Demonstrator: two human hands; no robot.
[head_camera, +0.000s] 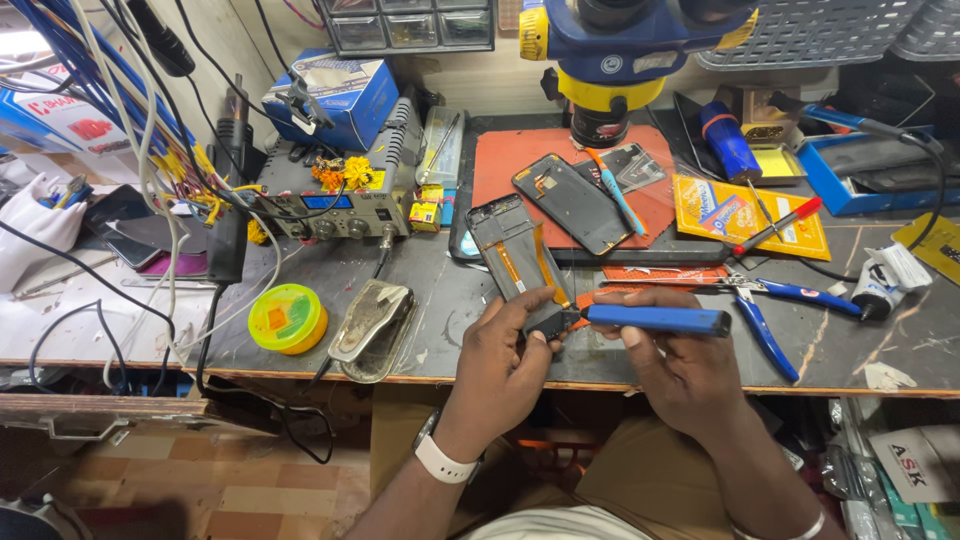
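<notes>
My left hand (500, 365) grips the near end of an opened phone frame (515, 250) that lies lengthwise on the grey bench, its orange strip showing. My right hand (675, 365) holds a blue electric screwdriver (655, 319) sideways, its tip touching the phone's near end beside my left thumb. A white watch band sits on my left wrist. A second phone back (573, 203) rests on the red mat (530, 160) behind.
A soldering station (340, 205) and blue box (335, 95) stand at the back left, with a yellow-green round tin (288, 318) and metal stand (370, 325) near the front edge. Blue-handled pliers (765, 320), a red-tipped pen (778, 225), and a microscope (615, 50) lie right and behind.
</notes>
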